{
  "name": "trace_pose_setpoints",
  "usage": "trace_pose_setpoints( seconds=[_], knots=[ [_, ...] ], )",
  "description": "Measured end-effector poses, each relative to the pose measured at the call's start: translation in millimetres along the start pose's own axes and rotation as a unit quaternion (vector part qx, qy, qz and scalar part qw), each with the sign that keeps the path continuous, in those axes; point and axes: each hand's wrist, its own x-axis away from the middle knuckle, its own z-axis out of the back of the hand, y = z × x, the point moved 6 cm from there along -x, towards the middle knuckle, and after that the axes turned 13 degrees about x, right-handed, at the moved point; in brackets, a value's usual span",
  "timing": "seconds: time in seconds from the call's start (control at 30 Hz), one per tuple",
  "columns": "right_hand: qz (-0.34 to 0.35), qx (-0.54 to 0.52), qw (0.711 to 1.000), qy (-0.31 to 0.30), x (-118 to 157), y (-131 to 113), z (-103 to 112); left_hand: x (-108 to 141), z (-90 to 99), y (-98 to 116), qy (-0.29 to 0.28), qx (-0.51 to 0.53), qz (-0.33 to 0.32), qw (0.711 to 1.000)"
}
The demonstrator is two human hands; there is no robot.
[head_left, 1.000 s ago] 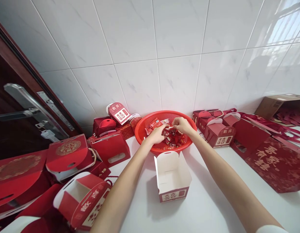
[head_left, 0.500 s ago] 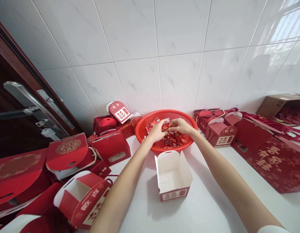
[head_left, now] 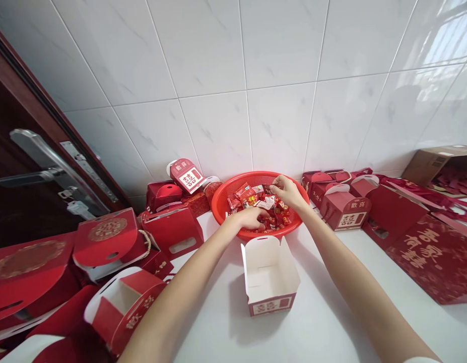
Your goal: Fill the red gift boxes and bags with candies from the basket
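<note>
A red plastic basket (head_left: 221, 204) holds many small wrapped candies (head_left: 249, 195), mostly red. Over the near left part of the basket, my left hand (head_left: 253, 218) reaches down with bent fingers among the candies; whether it grips one is hidden. My right hand (head_left: 285, 190) is over the basket's right side, thumb and fingertips close together at the candies, and anything between them is too small to make out. Just in front of the basket an open box (head_left: 271, 275), white inside and red outside, stands on the white table (head_left: 316, 322) with nothing in it.
Red gift boxes (head_left: 105, 237) crowd the left side, near a door handle (head_left: 40, 151). At the right are a small red box (head_left: 344, 207), a large red bag (head_left: 431, 257) and a cardboard box (head_left: 425, 166). A tiled wall (head_left: 210, 121) rises behind.
My hands have moved apart. The left one has gone down and toward the basket's near side, the right one slightly up, uncovering candies in the middle.
</note>
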Motion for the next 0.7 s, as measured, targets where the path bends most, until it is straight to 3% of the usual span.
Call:
trace_pose_setpoints(
  seconds=[0.2,0.3,0.5,0.6,0.7],
  knots=[
    [-0.011,0.008,1.000,0.016,1.1,-2.7,5.4,-10.2,2.3,9.4,-0.003,-0.024,-0.030,0.999],
    [-0.016,0.019,0.999,0.035,-0.7,-1.4,8.3,-18.8,-2.7,23.5,-0.042,-0.035,-0.042,0.998],
    [-0.030,0.006,0.998,0.063,-1.7,3.2,10.4,-41.8,-18.5,42.6,-0.080,-0.120,-0.001,0.990],
    [-0.049,-0.035,0.997,0.055,-2.3,5.4,9.5,-47.1,-20.7,40.2,-0.081,-0.127,0.008,0.989],
    [-0.063,-0.089,0.993,0.049,-4.2,8.0,9.1,-46.9,-14.2,24.4,-0.075,-0.086,0.039,0.993]
  ],
)
